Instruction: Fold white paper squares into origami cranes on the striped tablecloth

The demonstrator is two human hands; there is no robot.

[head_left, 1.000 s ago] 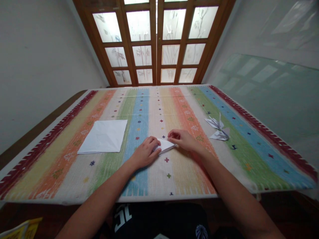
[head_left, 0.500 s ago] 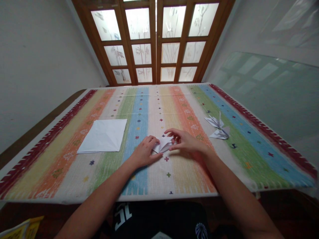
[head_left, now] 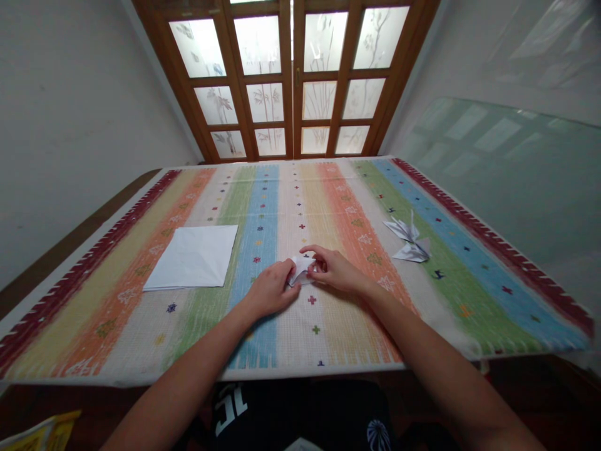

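Observation:
A small folded white paper piece (head_left: pixel 300 268) lies on the striped tablecloth (head_left: pixel 328 326) in the middle of the table. My left hand (head_left: pixel 270 289) presses on its left side with curled fingers. My right hand (head_left: pixel 331 269) pinches its right part, folding it over toward the left. Most of the paper is hidden under my fingers.
A flat white paper sheet (head_left: pixel 192 265) lies to the left on the cloth. Two finished folded paper figures (head_left: pixel 409 241) sit to the right. Wooden doors with frosted panes (head_left: pixel 286 75) stand beyond the table's far edge. A yellow item (head_left: pixel 37 432) shows at the bottom left.
My right hand has moved left, bringing the paper's right flap up and over toward my left hand. The paper now looks smaller and more bunched. My left hand has stayed in place.

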